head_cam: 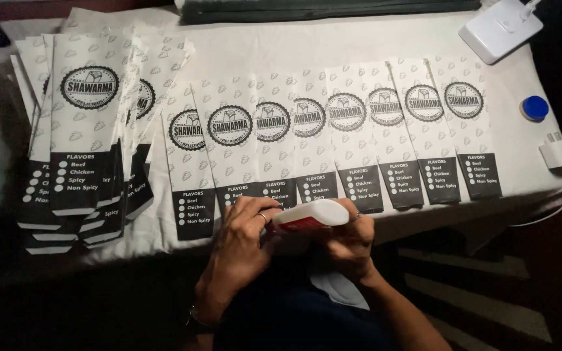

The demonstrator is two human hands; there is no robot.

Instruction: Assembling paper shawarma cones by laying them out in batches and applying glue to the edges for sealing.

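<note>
My left hand [240, 240] and my right hand [349, 244] meet at the near table edge around a white squeeze bottle with a red label [310, 214], held lying sideways. The left fingers pinch the bottle's left end; the right hand wraps its body from below. Just beyond the hands, a row of several long white paper sleeves [346, 140] with a round black logo and a black checkbox panel lies overlapped on the white table [294, 45]. A ring shows on each hand.
A fanned pile of the same paper sleeves [86, 123] lies at the left. A blue bottle cap [535, 107] sits near the right edge, by a white charger plug [561, 153] with cable. A white flat device [501, 27] rests at the far right corner.
</note>
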